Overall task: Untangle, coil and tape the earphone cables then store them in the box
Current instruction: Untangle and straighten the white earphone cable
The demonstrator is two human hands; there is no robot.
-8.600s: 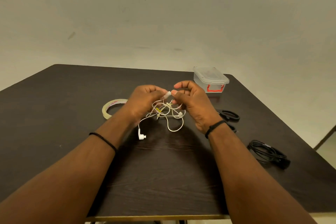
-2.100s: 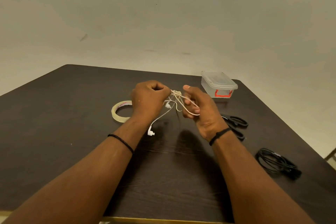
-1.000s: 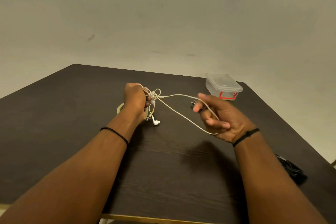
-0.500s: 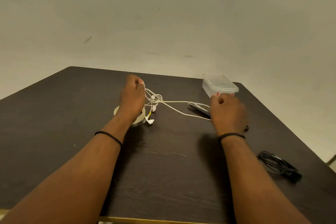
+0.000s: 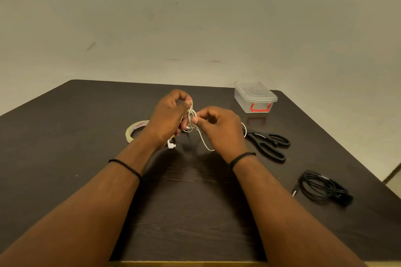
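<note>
From the head camera, the two hands have come back together above the dark wooden counter (image 5: 195, 201), where half a second ago they were spread apart with the cord stretched between them. The left hand (image 5: 168, 118) pinches the tangled white earphone cable (image 5: 192, 122) at its top; the right hand (image 5: 221, 129) has left the scissors' side and now pinches the knot, fingers curled. One earbud dangles beneath the left wrist. The clear lidded plastic box with red clasp (image 5: 255, 97), black-handled scissors (image 5: 269, 144), clear tape roll (image 5: 135, 131) and coiled black earphone cable (image 5: 323, 187) lie unmoved.
</note>
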